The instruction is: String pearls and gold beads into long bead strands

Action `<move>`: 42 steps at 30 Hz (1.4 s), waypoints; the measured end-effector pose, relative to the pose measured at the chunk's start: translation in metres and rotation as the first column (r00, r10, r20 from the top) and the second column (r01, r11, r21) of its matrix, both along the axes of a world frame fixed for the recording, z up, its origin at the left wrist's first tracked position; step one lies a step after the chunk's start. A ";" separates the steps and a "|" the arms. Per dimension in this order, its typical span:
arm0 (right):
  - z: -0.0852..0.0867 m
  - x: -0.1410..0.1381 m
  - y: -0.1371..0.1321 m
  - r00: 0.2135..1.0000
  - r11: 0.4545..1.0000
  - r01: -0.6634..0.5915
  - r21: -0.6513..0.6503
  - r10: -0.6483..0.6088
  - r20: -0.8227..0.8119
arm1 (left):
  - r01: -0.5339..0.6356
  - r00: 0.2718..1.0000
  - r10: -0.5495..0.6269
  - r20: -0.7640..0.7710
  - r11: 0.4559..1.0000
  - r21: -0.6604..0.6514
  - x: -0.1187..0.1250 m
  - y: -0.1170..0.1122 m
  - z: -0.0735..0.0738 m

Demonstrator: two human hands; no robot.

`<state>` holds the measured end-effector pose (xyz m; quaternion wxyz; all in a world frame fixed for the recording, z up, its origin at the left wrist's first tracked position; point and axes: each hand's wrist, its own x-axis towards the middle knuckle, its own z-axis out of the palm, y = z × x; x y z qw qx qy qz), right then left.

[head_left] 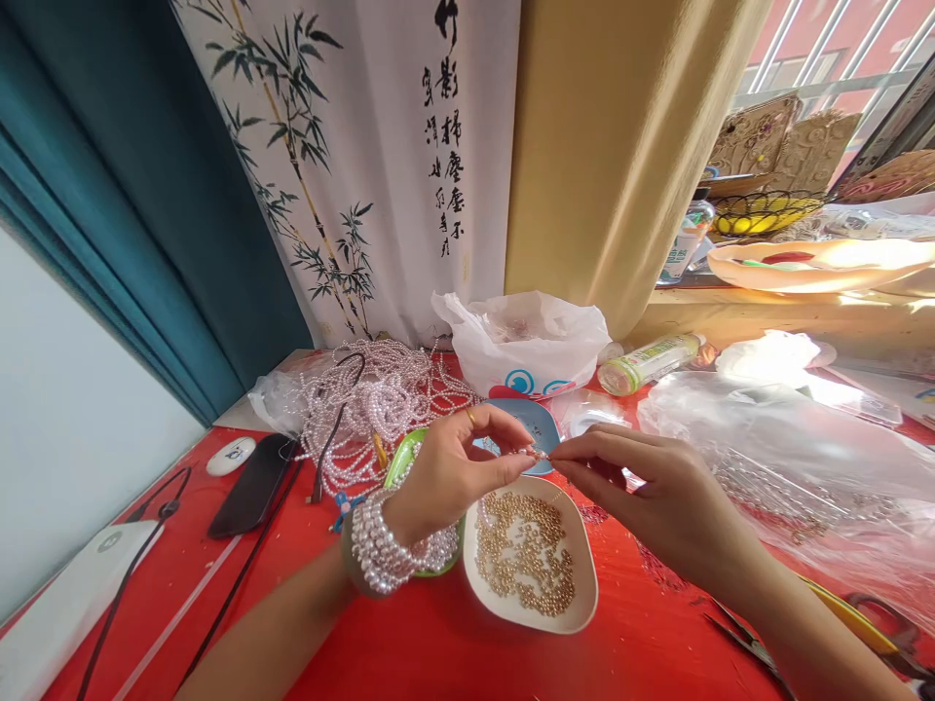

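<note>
My left hand (464, 477) pinches one end of a few small beads (539, 455), pale and gold. Thumb and forefinger of my right hand (650, 487) close on their other end, so the fingertips nearly meet; any thread through them is too fine to make out. Below lies a white dish (586, 594) with many gold beads (537, 555) spread in it. Behind my fingers is a blue dish (541, 417) holding small bits. Several rows of pearl beads (380, 545) wrap my left wrist, partly covering a green dish (400, 460).
A heap of pearl strands (387, 389) lies behind left, near a black phone (252, 487) and cables. At the back stand a white plastic bag (530, 341) and a lying green-labelled bottle (650, 363). Clear plastic bags (774, 438) and yellow-handled scissors (851, 618) lie on the right.
</note>
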<state>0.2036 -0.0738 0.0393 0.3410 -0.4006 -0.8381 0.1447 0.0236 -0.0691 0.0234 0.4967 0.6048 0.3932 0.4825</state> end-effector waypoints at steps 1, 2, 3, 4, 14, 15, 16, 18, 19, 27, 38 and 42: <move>0.000 0.000 0.000 1.000 1.000 0.000 -0.004 0.000 -0.007 | 0.007 1.000 -0.007 -0.002 1.000 -0.003 0.000 0.000 0.000; 0.000 -0.001 0.000 1.000 1.000 -0.001 -0.009 0.001 -0.013 | 0.015 1.000 -0.015 -0.005 1.000 -0.009 0.000 0.000 0.000; 0.001 -0.001 0.000 1.000 1.000 -0.002 -0.016 0.002 -0.020 | 0.023 1.000 -0.023 -0.005 1.000 -0.017 0.000 0.001 0.001; 0.001 -0.002 0.000 1.000 1.000 -0.002 -0.025 0.001 -0.028 | 0.030 1.000 -0.030 -0.003 0.999 -0.025 0.000 0.001 0.001; -0.001 -0.006 0.002 0.998 0.996 0.036 -0.081 -0.041 -0.057 | 0.081 0.995 -0.085 -0.046 0.994 -0.068 -0.001 0.003 0.001; -0.002 -0.005 0.002 0.998 0.996 0.037 -0.084 -0.042 -0.048 | 0.092 0.993 -0.096 -0.064 0.993 -0.069 -0.001 0.003 0.001; -0.002 -0.004 0.003 0.998 0.995 0.040 -0.086 -0.044 -0.039 | 0.100 0.991 -0.105 -0.084 0.993 -0.059 -0.002 0.004 0.002; -0.003 -0.003 0.003 0.999 0.996 0.045 -0.079 -0.047 -0.020 | 0.092 0.988 -0.091 -0.125 0.996 0.001 -0.003 0.004 0.003; -0.003 -0.002 0.003 0.999 0.997 0.047 -0.069 -0.048 -0.008 | 0.079 0.986 -0.071 -0.148 0.996 0.045 -0.004 0.004 0.003; -0.006 0.003 0.009 0.996 0.997 0.075 -0.004 -0.075 0.043 | 0.015 0.963 -0.005 -0.268 0.999 0.037 -0.005 0.008 -0.002; -0.010 0.001 0.021 0.953 0.983 0.162 -0.086 -0.179 -0.246 | -0.082 0.963 0.099 -0.249 0.993 0.081 -0.001 0.015 -0.013; -0.011 -0.008 0.022 0.877 0.962 0.158 -0.222 -0.240 -0.417 | -0.108 0.950 0.142 -0.277 0.985 0.134 -0.003 0.019 -0.021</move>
